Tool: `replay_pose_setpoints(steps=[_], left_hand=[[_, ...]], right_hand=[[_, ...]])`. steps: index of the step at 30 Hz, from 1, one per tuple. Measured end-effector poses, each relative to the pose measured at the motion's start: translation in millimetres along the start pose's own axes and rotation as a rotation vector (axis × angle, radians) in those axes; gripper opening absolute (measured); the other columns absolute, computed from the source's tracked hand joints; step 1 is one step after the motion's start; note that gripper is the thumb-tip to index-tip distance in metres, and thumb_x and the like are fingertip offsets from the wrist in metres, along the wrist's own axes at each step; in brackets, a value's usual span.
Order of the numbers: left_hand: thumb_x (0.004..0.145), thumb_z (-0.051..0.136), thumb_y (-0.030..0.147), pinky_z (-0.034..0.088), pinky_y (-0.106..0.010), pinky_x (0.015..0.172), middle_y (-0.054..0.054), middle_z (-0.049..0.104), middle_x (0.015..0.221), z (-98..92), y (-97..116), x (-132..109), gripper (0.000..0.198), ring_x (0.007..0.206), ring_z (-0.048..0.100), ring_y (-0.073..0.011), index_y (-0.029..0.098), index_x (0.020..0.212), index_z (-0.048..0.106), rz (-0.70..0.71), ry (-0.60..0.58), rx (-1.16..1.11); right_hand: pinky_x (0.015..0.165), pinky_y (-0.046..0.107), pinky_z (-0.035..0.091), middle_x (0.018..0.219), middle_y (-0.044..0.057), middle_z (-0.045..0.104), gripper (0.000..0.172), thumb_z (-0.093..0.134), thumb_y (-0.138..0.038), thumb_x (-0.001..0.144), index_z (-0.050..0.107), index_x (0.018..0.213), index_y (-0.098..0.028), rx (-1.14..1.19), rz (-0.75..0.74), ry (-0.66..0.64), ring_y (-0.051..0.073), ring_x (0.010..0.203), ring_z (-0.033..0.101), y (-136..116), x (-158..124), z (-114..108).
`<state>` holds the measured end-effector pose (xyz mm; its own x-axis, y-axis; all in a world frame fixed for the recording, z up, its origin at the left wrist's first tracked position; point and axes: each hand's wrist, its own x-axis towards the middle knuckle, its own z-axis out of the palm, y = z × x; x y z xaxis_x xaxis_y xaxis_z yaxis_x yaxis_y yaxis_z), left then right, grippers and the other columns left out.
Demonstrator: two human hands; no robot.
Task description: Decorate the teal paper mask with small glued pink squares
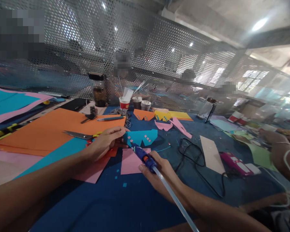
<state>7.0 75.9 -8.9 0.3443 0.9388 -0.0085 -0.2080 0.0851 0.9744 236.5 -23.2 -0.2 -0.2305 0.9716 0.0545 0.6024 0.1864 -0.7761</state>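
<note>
My left hand point(106, 143) pinches the left end of a blue paper cut-out point(142, 136) with a notched lower edge and small pink squares stuck on it. My right hand point(161, 172) is wrapped round a blue glue gun point(143, 158), a long clear glue stick point(175, 199) trailing from its back. The gun's nozzle points at the left part of the cut-out; whether it touches is hard to tell. Beneath the gun lies a pink paper square point(130, 161). Small blue squares point(124, 185) are scattered on the blue table point(99, 206) nearer to me.
Scissors point(78, 134) and a pen point(111, 118) lie on orange sheets point(48, 129) at left. Orange point(143, 114), yellow and pink cut-outs stand behind, near cups and a jar point(99, 91). A black cable point(205, 177) and another person's arm point(284, 151) are at right.
</note>
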Motion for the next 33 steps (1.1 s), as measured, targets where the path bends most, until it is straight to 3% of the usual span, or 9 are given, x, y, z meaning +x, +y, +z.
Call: replay_pose_setpoints(steps=[18,25,33], left_hand=[[0.093,0.064,0.038,0.06,-0.036,0.077,-0.002,0.069,0.078,2.1,3.5,-2.0,0.021,0.077,0.067,-0.0203,0.022,0.103,0.073,-0.006,-0.008,0.01],[0.093,0.064,0.04,0.057,-0.03,0.072,-0.004,0.071,0.081,1.0,2.8,-2.5,0.023,0.079,0.068,-0.0201,0.021,0.104,0.073,-0.008,0.017,0.037],[0.091,0.065,0.042,0.057,-0.03,0.069,-0.005,0.074,0.09,4.1,3.5,-1.7,0.024,0.078,0.069,-0.0198,0.022,0.103,0.071,0.009,0.066,0.092]], right_hand=[[0.051,0.02,0.03,0.062,-0.007,0.047,0.022,0.062,-0.037,0.086,0.046,0.082,-0.023,0.03,0.014,0.027,0.01,0.052,0.041,-4.8,-1.3,-1.2],[0.052,0.021,0.033,0.068,-0.006,0.051,0.022,0.062,-0.036,0.089,0.046,0.085,-0.023,0.111,-0.047,0.042,0.01,0.055,0.043,2.1,-1.6,-2.7],[0.048,0.02,0.028,0.063,-0.007,0.047,0.021,0.061,-0.035,0.088,0.044,0.083,-0.023,0.04,-0.043,0.012,0.01,0.051,0.038,3.8,-3.3,-5.1]])
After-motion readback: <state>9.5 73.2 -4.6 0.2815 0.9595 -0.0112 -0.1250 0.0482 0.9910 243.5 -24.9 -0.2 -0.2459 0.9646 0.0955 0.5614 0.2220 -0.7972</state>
